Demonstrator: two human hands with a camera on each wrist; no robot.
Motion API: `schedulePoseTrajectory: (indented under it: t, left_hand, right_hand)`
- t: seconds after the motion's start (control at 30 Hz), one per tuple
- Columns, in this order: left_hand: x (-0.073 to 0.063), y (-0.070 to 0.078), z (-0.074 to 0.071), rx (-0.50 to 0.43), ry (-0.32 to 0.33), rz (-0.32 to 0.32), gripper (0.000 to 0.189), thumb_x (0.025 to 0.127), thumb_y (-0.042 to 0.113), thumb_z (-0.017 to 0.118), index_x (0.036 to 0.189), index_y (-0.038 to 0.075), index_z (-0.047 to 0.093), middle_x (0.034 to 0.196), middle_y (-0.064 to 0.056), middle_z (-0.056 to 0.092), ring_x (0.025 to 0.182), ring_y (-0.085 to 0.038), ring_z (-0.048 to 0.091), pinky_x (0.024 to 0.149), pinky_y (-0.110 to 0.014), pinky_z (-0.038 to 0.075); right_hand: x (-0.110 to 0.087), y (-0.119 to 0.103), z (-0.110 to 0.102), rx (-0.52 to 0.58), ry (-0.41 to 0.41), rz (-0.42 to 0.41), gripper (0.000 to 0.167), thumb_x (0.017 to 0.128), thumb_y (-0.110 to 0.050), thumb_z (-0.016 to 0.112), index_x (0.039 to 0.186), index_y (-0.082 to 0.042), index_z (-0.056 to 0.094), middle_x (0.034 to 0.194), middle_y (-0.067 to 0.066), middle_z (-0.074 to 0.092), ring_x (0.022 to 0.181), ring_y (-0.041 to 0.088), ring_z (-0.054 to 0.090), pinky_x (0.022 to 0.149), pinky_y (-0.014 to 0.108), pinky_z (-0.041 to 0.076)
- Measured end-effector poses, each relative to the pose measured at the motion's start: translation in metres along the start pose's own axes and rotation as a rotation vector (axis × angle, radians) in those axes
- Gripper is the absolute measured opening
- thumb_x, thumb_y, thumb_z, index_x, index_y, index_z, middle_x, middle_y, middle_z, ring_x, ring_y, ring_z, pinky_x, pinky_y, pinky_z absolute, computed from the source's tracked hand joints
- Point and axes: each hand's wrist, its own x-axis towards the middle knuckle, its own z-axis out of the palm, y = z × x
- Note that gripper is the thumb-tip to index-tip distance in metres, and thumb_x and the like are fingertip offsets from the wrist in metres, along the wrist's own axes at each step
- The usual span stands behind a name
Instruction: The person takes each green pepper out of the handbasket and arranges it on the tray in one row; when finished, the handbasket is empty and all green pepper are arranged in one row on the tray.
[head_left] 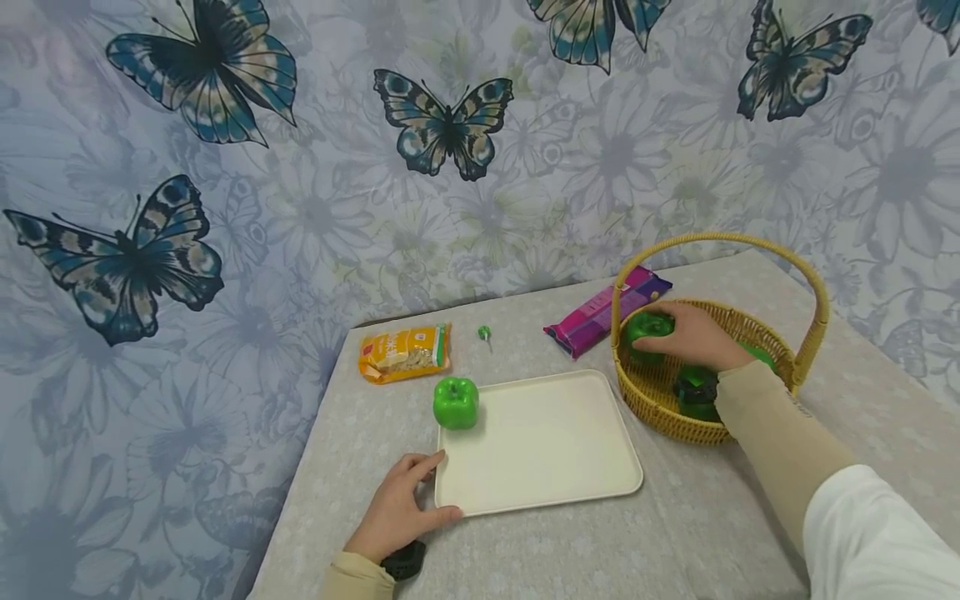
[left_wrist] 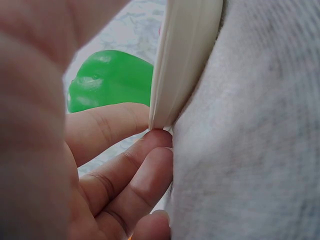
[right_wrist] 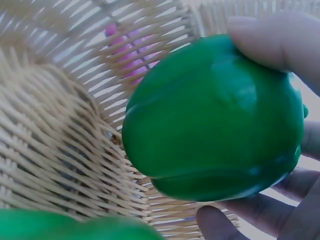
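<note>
My right hand point(head_left: 696, 333) reaches under the handle of a yellow wicker basket point(head_left: 667, 425) and grips a green bell pepper point(right_wrist: 215, 125), its thumb on one side and fingers on the other. More green peppers point(head_left: 699, 408) lie in the basket, partly hidden by the wrist. My left hand point(head_left: 397, 507) rests at the near left corner of a cream tray point(head_left: 547, 442). Its thumb and index fingertip touch the rim point(left_wrist: 162, 112), with the other fingers loosely bent beside it. Another green bell pepper point(head_left: 456, 403) sits at the tray's far left corner.
An orange food packet point(head_left: 405, 352) lies at the back left of the table. Right of it is a small green-headed item point(head_left: 484, 334) with a thin stick. A purple packet point(head_left: 600, 312) lies behind the tray, beside the basket. A butterfly-patterned wall point(head_left: 315, 208) stands behind.
</note>
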Motion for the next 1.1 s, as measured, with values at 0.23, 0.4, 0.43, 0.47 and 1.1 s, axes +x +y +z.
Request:
schedulePoseTrajectory:
  t: [0.23, 0.4, 0.43, 0.47, 1.1]
  left_hand:
    - [0.001, 0.0, 0.001, 0.009, 0.014, 0.026, 0.096, 0.071, 0.069, 0.084, 0.148, 0.017, 0.058, 0.122, 0.004, 0.057, 0.101, -0.011, 0.056, 0.086, -0.035, 0.053]
    - [0.0, 0.0, 0.001, -0.003, 0.008, 0.012, 0.096, 0.071, 0.069, 0.084, 0.148, 0.019, 0.058, 0.123, 0.005, 0.057, 0.101, -0.01, 0.056, 0.086, -0.032, 0.053]
    - [0.0, 0.0, 0.001, -0.003, 0.008, 0.012, 0.096, 0.071, 0.068, 0.084, 0.148, 0.019, 0.058, 0.123, 0.004, 0.057, 0.101, -0.01, 0.056, 0.085, -0.032, 0.053]
    - [0.0, 0.0, 0.001, -0.004, 0.007, 0.012, 0.096, 0.071, 0.068, 0.085, 0.148, 0.018, 0.058, 0.124, 0.004, 0.057, 0.102, -0.011, 0.057, 0.085, -0.032, 0.053]
    - [0.001, 0.0, 0.001, 0.021, 0.004, 0.01, 0.097, 0.071, 0.07, 0.083, 0.149, 0.018, 0.057, 0.124, 0.003, 0.057, 0.102, -0.011, 0.057, 0.085, -0.033, 0.053]
  right_hand:
    - [-0.009, -0.008, -0.012, -0.03, 0.011, -0.03, 0.093, 0.09, -0.058, 0.075, 0.156, -0.002, 0.042, 0.155, 0.029, 0.043, 0.139, 0.052, 0.042, 0.109, 0.069, 0.037]
    - [-0.018, -0.018, -0.019, -0.033, -0.003, -0.018, 0.099, 0.088, -0.064, 0.073, 0.158, -0.004, 0.039, 0.16, 0.029, 0.036, 0.144, 0.052, 0.035, 0.112, 0.07, 0.034]
    - [-0.02, -0.02, -0.02, -0.031, -0.005, -0.018, 0.1, 0.088, -0.065, 0.073, 0.159, -0.004, 0.038, 0.16, 0.029, 0.035, 0.145, 0.052, 0.033, 0.112, 0.07, 0.033]
    - [-0.022, -0.022, -0.021, -0.033, -0.008, -0.019, 0.101, 0.087, -0.066, 0.073, 0.159, -0.004, 0.038, 0.16, 0.029, 0.035, 0.145, 0.052, 0.033, 0.112, 0.07, 0.033]
    - [-0.046, -0.111, 0.024, 0.031, -0.039, -0.268, 0.081, 0.084, -0.049, 0.084, 0.147, -0.006, 0.056, 0.129, 0.011, 0.063, 0.103, 0.022, 0.063, 0.085, 0.04, 0.056]
